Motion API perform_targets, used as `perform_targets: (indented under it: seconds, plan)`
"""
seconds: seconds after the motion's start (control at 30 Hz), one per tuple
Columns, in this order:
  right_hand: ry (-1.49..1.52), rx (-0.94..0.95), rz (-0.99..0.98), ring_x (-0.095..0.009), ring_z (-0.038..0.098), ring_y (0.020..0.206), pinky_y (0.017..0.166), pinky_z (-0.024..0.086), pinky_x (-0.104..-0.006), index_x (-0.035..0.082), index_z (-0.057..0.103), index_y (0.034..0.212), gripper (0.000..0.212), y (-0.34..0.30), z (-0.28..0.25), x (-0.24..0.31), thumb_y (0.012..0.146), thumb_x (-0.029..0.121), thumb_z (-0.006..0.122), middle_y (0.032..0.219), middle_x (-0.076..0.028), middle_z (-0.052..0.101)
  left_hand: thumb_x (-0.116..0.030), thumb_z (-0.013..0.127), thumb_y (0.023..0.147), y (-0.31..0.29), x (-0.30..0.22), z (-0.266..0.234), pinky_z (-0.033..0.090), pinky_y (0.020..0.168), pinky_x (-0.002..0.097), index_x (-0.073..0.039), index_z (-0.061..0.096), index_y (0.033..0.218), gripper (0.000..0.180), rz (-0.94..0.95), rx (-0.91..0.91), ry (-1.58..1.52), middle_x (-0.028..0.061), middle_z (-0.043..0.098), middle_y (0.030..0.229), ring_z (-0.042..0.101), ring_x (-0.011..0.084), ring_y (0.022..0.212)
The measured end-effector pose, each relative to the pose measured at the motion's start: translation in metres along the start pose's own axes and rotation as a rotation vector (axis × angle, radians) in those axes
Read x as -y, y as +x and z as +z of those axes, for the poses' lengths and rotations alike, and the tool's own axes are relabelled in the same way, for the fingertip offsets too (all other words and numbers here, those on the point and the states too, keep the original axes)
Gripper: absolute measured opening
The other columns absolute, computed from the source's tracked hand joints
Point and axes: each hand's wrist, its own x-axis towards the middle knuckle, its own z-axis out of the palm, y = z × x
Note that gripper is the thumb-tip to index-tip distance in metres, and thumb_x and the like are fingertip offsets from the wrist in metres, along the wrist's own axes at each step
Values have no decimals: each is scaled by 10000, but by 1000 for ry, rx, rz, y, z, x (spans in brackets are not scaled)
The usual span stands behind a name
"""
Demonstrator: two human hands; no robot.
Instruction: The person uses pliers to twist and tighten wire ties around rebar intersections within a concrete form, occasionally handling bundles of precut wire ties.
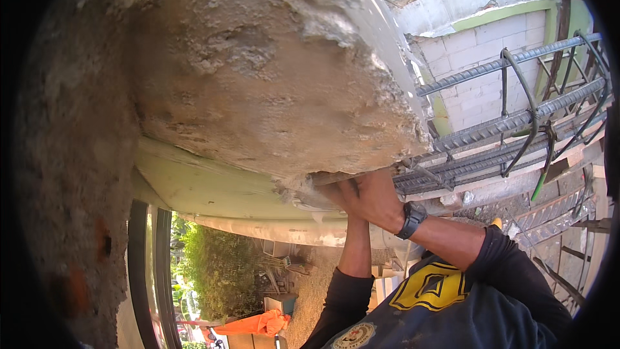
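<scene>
Both my hands are together at the broken lower edge of a rough concrete beam (pixel 278 103). My right hand (pixel 378 199), with a dark wristwatch (pixel 412 220) on the wrist, reaches up to the edge beside the steel bars. My left hand (pixel 343 195) is partly behind the right one, at a dark gap in the broken concrete. The fingers of both hands are hidden or blurred, so whether they hold anything does not show. Ribbed steel rebars (pixel 465 136) run from the beam's broken end to the right.
Bent stirrups (pixel 531 110) loop around the bars. A pale green beam face (pixel 200 178) lies below the rough concrete. Farther off are a white block wall (pixel 481 58), a leafy bush (pixel 223 271), orange cloth (pixel 258 324) and timber pieces at right.
</scene>
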Motion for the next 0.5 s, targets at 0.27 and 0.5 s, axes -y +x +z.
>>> perform_targets:
  seconds: [0.27,0.5]
  plan:
    - [-240,130,69,-374,672,776,662,531,-475,90,686,1070,262,-2,-13,-35,883,226,563,960,-189,690,-214,530,997,11,-53,-31,466,773,333,9,557,1094,245,-299,270,-156,80,601,1024,570,170,891]
    - [-311,480,66,-384,621,1026,882,481,-459,66,662,1131,288,17,-3,-48,876,147,556,1072,-192,663,-289,545,1008,12,-84,-43,402,607,295,-85,587,1100,228,-678,358,-497,-40,467,752,459,110,666]
